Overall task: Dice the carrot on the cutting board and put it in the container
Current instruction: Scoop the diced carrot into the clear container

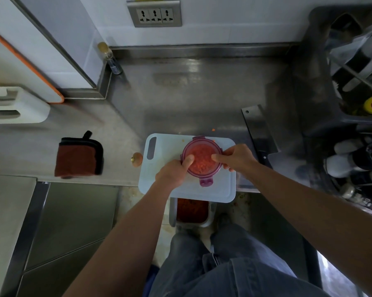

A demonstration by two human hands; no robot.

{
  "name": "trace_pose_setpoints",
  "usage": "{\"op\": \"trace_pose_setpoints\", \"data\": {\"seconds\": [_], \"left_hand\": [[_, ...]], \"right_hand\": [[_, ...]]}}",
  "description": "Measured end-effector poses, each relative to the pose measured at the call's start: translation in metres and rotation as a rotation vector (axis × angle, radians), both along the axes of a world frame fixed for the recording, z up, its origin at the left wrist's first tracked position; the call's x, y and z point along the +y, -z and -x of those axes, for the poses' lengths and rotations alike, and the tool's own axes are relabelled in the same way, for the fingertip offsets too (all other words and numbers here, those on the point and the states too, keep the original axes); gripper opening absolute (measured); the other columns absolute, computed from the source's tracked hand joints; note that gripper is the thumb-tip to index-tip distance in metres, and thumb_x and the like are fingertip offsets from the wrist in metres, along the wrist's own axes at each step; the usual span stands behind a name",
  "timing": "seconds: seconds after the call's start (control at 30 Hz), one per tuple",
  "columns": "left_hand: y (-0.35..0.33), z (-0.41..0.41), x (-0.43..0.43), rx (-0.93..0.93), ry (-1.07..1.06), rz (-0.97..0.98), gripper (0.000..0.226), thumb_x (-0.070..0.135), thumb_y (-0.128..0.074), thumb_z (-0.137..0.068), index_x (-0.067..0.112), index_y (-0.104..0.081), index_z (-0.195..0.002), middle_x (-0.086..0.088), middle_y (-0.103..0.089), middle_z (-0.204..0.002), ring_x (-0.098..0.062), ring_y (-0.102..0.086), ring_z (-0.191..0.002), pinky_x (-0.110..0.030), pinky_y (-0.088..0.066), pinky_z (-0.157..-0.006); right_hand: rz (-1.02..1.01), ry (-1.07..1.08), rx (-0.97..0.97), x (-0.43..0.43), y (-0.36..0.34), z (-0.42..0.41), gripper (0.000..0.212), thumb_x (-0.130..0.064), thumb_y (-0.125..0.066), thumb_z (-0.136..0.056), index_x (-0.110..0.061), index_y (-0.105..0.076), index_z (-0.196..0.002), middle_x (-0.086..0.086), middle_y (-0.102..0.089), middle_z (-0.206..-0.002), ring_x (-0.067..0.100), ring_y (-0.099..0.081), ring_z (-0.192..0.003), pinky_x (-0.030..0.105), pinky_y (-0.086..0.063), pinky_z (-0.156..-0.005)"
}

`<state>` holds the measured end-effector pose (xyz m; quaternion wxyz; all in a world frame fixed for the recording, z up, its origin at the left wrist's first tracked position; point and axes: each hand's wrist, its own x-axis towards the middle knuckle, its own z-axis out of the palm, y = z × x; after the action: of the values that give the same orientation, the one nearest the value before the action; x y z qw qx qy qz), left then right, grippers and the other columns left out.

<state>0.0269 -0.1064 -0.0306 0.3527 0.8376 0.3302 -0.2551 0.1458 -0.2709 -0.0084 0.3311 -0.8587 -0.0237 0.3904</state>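
Note:
A round container with a purple clip lid (202, 160) stands on the pale blue cutting board (165, 146). Orange diced carrot shows through the lid. My left hand (174, 171) holds the container's left side, thumb lying on the lid. My right hand (234, 156) grips the right rim, thumb pressing on the lid. One lid clip sticks out toward me at the front. A carrot end piece (137, 159) lies on the counter left of the board.
A cleaver (260, 133) lies on the steel counter right of the board. A folded red cloth (79, 156) sits to the left. A bin of orange scraps (191, 211) stands on the floor below the board. A rack of bottles and utensils (356, 93) fills the right side.

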Motion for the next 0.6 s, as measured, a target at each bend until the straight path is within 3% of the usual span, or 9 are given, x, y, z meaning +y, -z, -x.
{"op": "trace_pose_setpoints", "data": {"seconds": [0.07, 0.1, 0.17, 0.2, 0.3, 0.4, 0.6], "left_hand": [[0.0, 0.0, -0.001, -0.002, 0.0, 0.007, 0.096, 0.086, -0.01, -0.08, 0.012, -0.065, -0.105, -0.013, -0.067, -0.094, -0.032, -0.062, -0.09, -0.046, -0.052, -0.09], [-0.002, 0.0, -0.001, 0.008, 0.005, 0.004, 0.09, 0.083, -0.012, -0.084, 0.011, -0.064, -0.101, -0.015, -0.066, -0.092, -0.032, -0.062, -0.088, -0.045, -0.053, -0.088], [-0.006, -0.002, -0.002, 0.034, 0.019, -0.003, 0.083, 0.075, -0.015, -0.091, 0.007, -0.063, -0.096, -0.018, -0.067, -0.093, -0.036, -0.063, -0.09, -0.043, -0.051, -0.084], [-0.009, -0.002, -0.002, 0.048, 0.022, -0.004, 0.082, 0.072, -0.015, -0.093, 0.005, -0.063, -0.096, -0.017, -0.066, -0.093, -0.037, -0.063, -0.093, -0.043, -0.05, -0.084], [-0.013, -0.004, -0.006, 0.088, 0.023, -0.036, 0.078, 0.07, -0.014, -0.095, 0.008, -0.061, -0.1, -0.018, -0.066, -0.097, -0.036, -0.063, -0.096, -0.041, -0.049, -0.084], [-0.014, -0.007, -0.008, 0.123, 0.05, -0.067, 0.079, 0.068, -0.012, -0.096, 0.008, -0.062, -0.11, -0.014, -0.063, -0.092, -0.032, -0.062, -0.091, -0.04, -0.049, -0.083], [-0.013, -0.007, -0.011, 0.13, 0.063, -0.108, 0.078, 0.066, -0.01, -0.097, 0.009, -0.063, -0.104, -0.009, -0.059, -0.089, -0.032, -0.062, -0.097, -0.04, -0.047, -0.083]], "right_hand": [[0.06, -0.115, -0.051, 0.002, -0.002, -0.003, 0.043, -0.042, -0.077, -0.078, -0.003, -0.073, -0.095, 0.008, -0.07, -0.082, 0.018, -0.066, -0.074, 0.033, -0.056, -0.074], [0.1, -0.207, -0.114, 0.005, -0.003, -0.004, 0.048, -0.043, -0.076, -0.079, -0.005, -0.07, -0.107, 0.01, -0.07, -0.098, 0.022, -0.067, -0.088, 0.035, -0.054, -0.081], [0.065, -0.364, -0.244, 0.015, -0.01, -0.007, 0.064, -0.033, -0.074, -0.082, -0.014, -0.049, -0.138, 0.011, -0.053, -0.135, 0.027, -0.057, -0.116, 0.037, -0.047, -0.093], [0.011, -0.44, -0.292, 0.02, -0.012, -0.007, 0.07, -0.028, -0.071, -0.084, -0.019, -0.039, -0.145, 0.011, -0.043, -0.143, 0.028, -0.05, -0.124, 0.039, -0.044, -0.098], [-0.029, -0.576, -0.319, 0.039, -0.008, -0.003, 0.058, -0.034, -0.056, -0.094, -0.022, -0.035, -0.147, 0.011, -0.042, -0.144, 0.03, -0.041, -0.131, 0.044, -0.04, -0.104], [0.015, -0.472, -0.285, 0.049, 0.002, 0.004, 0.045, -0.037, -0.044, -0.099, -0.026, -0.039, -0.142, 0.013, -0.043, -0.142, 0.032, -0.036, -0.131, 0.047, -0.036, -0.106], [0.099, -0.495, -0.302, 0.056, 0.005, 0.003, 0.043, -0.041, -0.045, -0.098, -0.03, -0.042, -0.139, 0.014, -0.039, -0.141, 0.034, -0.032, -0.132, 0.047, -0.036, -0.105]]}}
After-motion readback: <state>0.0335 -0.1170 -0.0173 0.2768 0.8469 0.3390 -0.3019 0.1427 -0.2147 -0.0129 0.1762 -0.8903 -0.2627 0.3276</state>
